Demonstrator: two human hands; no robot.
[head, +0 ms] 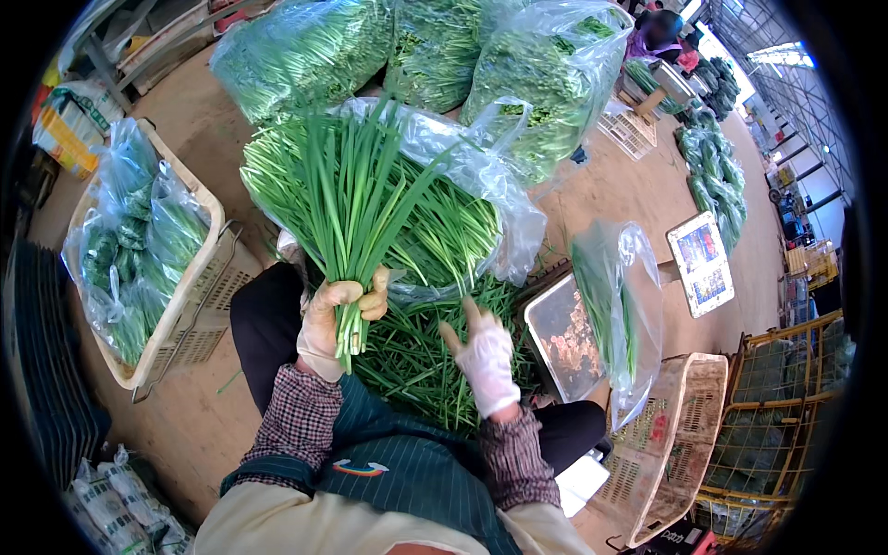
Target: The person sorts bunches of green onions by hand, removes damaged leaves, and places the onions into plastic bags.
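Note:
My left hand (340, 302), in a thin pale glove, grips a bunch of garlic chives (343, 208) by its cut stem ends. The leaves fan upward from the fist. My right hand (482, 350), also gloved, has its fingers apart and appears to hold nothing. Its fingertips are close to the stems of chives (447, 222) lying in a large opened clear plastic bag (510, 222). Below that bag, loose green leaves (423, 368) lie heaped between my knees. Right of the heap, a bag of chives (614, 305) rests on the metal pan of a scale (548, 322).
Full bags of greens (437, 55) stand beyond the opened bag. At left is a plastic crate (208, 277) of bagged greens; another crate (659, 444) sits at right. The scale's display panel (701, 263) rises beside its pan. A person (655, 35) is at the far right.

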